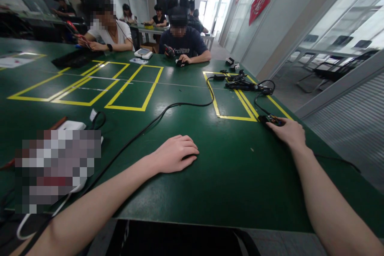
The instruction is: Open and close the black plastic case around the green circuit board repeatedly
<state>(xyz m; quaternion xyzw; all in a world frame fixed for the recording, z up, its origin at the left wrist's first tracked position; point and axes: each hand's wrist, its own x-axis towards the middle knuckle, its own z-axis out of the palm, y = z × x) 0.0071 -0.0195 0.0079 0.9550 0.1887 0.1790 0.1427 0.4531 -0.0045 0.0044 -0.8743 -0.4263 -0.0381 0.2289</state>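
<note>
My left hand point(177, 154) rests palm down on the green table point(210, 192). Its fingers are loosely stretched and the thumb stands a little apart, with nothing seen in it. Over at the right edge of the table, my right hand point(289, 131) grips a small black device with coloured wires point(272, 120). Its exact kind cannot be made out, and my fingers cover part of it. A thin black cable point(260, 106) leads from near this device towards a heap of black cables and adapters point(244, 85) farther back.
Yellow tape point(220, 117) marks rectangles on the table. A long black cable point(168, 108) crosses it diagonally. At left lies a blurred-out object point(60, 164) with a white lead. Across the table, one person point(183, 40) handles a dark tool; another point(111, 34) sits beside a black tray point(70, 59).
</note>
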